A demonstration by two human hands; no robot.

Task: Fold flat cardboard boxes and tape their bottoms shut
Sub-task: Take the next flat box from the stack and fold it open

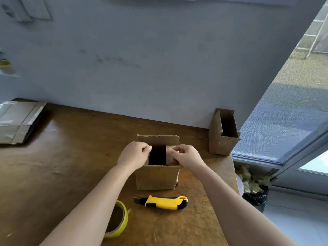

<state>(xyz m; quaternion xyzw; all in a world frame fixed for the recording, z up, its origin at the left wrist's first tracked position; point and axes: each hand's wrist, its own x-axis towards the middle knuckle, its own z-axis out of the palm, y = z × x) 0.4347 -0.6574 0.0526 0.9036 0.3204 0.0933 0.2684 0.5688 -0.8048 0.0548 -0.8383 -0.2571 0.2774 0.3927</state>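
Note:
A small brown cardboard box (157, 177) stands in the middle of the wooden table (62, 157), its upper end open and dark inside. My left hand (134, 156) presses down on the left side flap with curled fingers. My right hand (186, 156) pinches the right side flap at its inner edge. The far flap stands upright behind both hands. A roll of yellow-cored tape (118, 220) lies near the front, partly hidden under my left forearm. A yellow and black utility knife (164, 202) lies just in front of the box.
A second folded cardboard box (223, 134) stands open at the table's back right corner against the wall. Flat boxes wrapped in clear film (16, 119) lie at the far left. The table's right edge drops to a floor with a black bag (255, 197).

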